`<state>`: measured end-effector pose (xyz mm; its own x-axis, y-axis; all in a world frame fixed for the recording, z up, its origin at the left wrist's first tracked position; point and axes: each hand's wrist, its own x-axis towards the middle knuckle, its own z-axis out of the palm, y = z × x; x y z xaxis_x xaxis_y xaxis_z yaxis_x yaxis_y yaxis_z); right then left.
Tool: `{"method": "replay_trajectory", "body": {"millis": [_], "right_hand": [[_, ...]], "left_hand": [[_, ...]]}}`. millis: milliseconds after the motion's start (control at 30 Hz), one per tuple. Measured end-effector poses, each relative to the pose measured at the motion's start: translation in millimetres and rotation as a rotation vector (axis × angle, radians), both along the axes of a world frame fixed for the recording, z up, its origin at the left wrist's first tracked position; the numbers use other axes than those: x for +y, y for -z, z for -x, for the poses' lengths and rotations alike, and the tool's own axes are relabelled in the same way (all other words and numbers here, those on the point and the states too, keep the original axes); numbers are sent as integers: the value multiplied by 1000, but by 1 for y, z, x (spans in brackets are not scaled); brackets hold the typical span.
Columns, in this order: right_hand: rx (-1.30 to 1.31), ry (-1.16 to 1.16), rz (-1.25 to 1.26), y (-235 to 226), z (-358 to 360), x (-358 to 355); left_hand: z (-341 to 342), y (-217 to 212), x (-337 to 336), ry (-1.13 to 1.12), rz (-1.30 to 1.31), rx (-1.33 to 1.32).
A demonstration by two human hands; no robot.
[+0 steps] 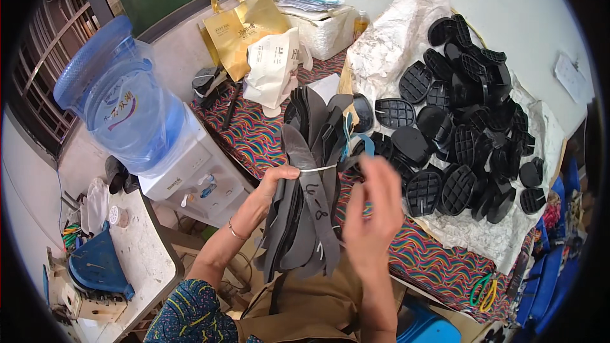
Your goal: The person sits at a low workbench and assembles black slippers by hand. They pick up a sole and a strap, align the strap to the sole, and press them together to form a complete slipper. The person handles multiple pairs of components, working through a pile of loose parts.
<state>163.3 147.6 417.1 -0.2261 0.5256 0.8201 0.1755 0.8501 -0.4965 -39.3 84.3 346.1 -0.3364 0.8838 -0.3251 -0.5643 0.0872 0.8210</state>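
Two hands were in view: one left hand (pixel 274 185) and one right hand (pixel 373 215). One tied bundle of grey insoles (pixel 307 198) was present; its pieces overlapped too closely to count. One heap of black heel pieces (pixel 464 133) held several dozen. One blue water jug (pixel 121 98), one gold bag (pixel 240 25) and one white bag (pixel 274 67) appeared.
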Motion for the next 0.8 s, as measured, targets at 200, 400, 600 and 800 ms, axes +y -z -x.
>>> {"method": "replay_trajectory", "body": {"millis": [200, 400, 600, 800], "right_hand": [[5, -231, 293, 15, 0, 33], [356, -307, 670, 32, -7, 54], [304, -395, 863, 8, -39, 73], [-158, -686, 944, -4, 19, 97]], "left_hand": [[-13, 7, -21, 132, -4, 101], [-23, 3, -53, 134, -121, -73], [2, 35, -77, 222, -365, -112], [5, 56, -107, 43, -359, -165]]}}
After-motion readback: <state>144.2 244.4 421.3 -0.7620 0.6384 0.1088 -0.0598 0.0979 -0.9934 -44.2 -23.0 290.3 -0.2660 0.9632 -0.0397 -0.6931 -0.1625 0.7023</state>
